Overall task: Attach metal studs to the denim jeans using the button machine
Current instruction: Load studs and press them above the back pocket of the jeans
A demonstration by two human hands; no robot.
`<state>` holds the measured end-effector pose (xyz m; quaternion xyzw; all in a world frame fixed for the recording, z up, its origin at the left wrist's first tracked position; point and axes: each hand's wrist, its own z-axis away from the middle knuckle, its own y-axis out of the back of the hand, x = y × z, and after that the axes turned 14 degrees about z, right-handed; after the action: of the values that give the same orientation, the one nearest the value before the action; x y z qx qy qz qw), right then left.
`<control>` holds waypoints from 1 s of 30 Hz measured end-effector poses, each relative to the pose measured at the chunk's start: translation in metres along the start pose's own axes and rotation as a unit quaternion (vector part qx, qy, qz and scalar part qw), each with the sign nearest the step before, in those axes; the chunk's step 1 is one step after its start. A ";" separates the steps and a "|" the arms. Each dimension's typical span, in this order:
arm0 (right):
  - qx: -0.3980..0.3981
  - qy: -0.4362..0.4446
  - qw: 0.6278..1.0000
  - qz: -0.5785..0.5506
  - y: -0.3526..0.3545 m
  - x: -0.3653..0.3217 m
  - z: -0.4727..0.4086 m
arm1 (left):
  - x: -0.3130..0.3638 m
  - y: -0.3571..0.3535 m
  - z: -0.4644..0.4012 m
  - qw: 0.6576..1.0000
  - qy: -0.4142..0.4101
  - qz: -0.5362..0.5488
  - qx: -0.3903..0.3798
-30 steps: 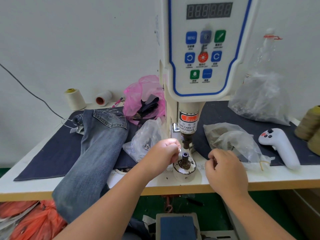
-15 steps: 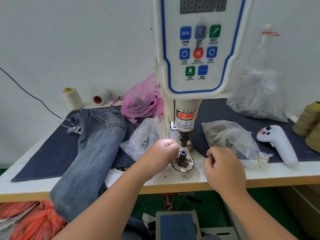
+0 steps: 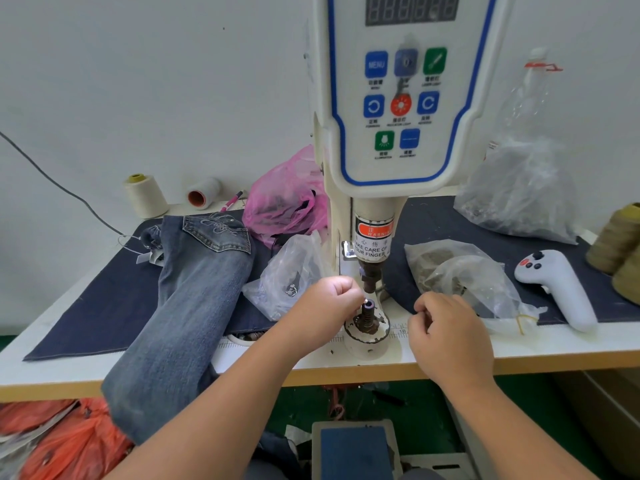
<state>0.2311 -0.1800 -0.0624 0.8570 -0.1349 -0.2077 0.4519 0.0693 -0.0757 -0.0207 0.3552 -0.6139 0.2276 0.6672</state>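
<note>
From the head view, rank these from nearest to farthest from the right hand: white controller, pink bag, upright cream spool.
From the right hand:
1. White controller, on the table to its right.
2. Pink bag, behind the machine's left side, past the left hand.
3. Upright cream spool, far left at the back by the wall.

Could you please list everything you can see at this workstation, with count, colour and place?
Button machine: one, white with blue trim, table centre.
Lower die: one, dark metal, under the machine head.
Jeans: one pair, faded blue, draped over the table's left front edge.
Dark cloth: one, navy, under the jeans.
Thread cones: two pale, back left; olive ones at the right edge.
Pink bag: one, behind the jeans.
Clear bags: several, either side of the machine.
Handheld controller: one, white, right.
Pedal: one, blue, on the floor.
Left hand: pinching something small beside the die.
Right hand: fingers curled, right of the die.
</note>
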 end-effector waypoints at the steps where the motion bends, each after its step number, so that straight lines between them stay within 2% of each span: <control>1: 0.000 0.001 1.000 0.000 0.000 0.000 0.000 | 0.000 0.000 0.000 1.000 -0.002 -0.004 -0.001; 21: -0.002 0.008 1.000 0.002 0.002 0.000 0.000 | -0.005 -0.002 -0.003 1.000 -0.004 0.022 0.021; 27: -0.005 0.002 1.000 0.001 0.002 -0.001 0.000 | -0.005 0.002 -0.001 0.999 0.015 0.015 0.038; 30: 0.010 0.001 1.000 -0.015 0.002 -0.001 -0.001 | -0.005 0.009 -0.001 0.997 0.012 0.014 0.071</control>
<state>0.2308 -0.1799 -0.0605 0.8635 -0.1237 -0.2123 0.4405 0.0629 -0.0690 -0.0236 0.3901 -0.5934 0.2840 0.6442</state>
